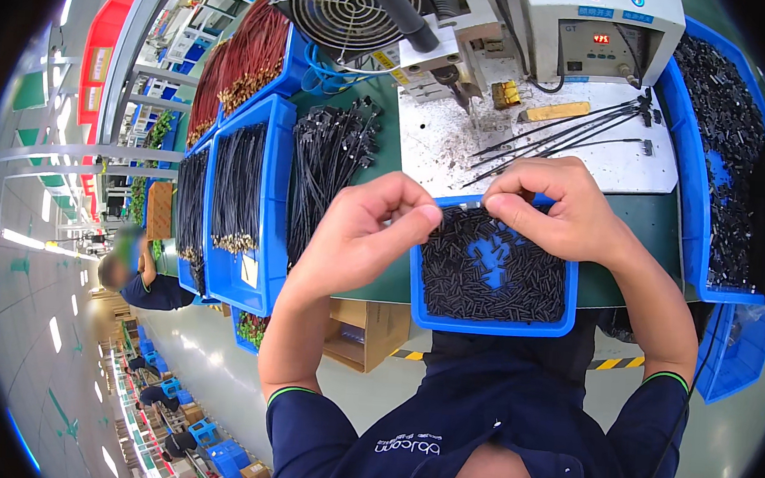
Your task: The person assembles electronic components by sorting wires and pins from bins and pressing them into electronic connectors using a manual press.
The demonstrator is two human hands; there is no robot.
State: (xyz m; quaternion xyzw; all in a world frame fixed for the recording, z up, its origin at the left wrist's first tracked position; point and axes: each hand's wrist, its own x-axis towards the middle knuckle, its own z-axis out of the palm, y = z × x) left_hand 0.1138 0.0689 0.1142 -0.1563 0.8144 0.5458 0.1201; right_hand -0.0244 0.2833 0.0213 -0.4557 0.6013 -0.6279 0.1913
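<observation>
By the bin's far rim (462, 199), hands (367, 229) (561, 206) hover apart

Anything pinched by the left hand (348, 237) or the right hand (568, 211) was concealed by the fingers (413, 224). Near twelve o'clock, the fan grille (344, 7) was cropped by the upper edge; near nine, a co-worker's head (116, 271) was blurred; at eight, distant workers (156, 397) were too small to be made out.

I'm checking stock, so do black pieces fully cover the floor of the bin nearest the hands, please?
No, the blue bin shows bare amid the black pieces.
</observation>
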